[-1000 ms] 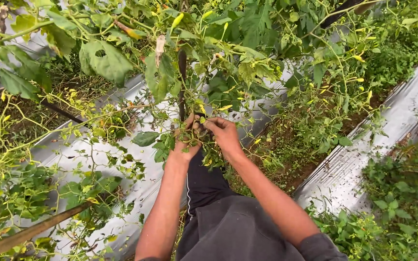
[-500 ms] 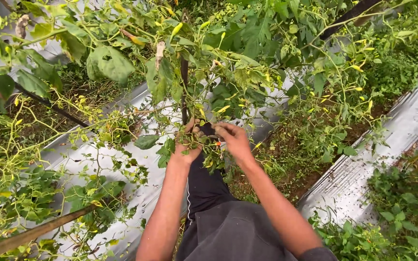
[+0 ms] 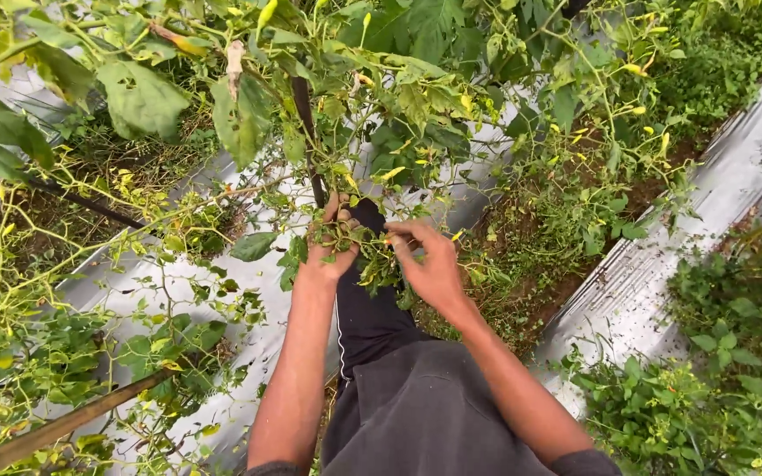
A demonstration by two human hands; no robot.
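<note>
Directly ahead of the person, a leafy chili plant (image 3: 372, 141) is seen, its dark upright stem (image 3: 309, 132) rising just above the two hands, with small yellow-green peppers (image 3: 392, 174) hung among the foliage. The left hand (image 3: 328, 251) is curled into a loose fist around a tuft of green sprigs and leaves (image 3: 346, 240) at the foot of the stem. The right hand (image 3: 429, 264) is held just beside it, fingers bent and pinched together at the same tuft, though what is gripped between the fingertips cannot be told through the leaves. Silver mulch sheeting (image 3: 663, 264) is laid along the beds on either side, and a bamboo pole (image 3: 55, 427) is seen slanting at lower left.
</note>
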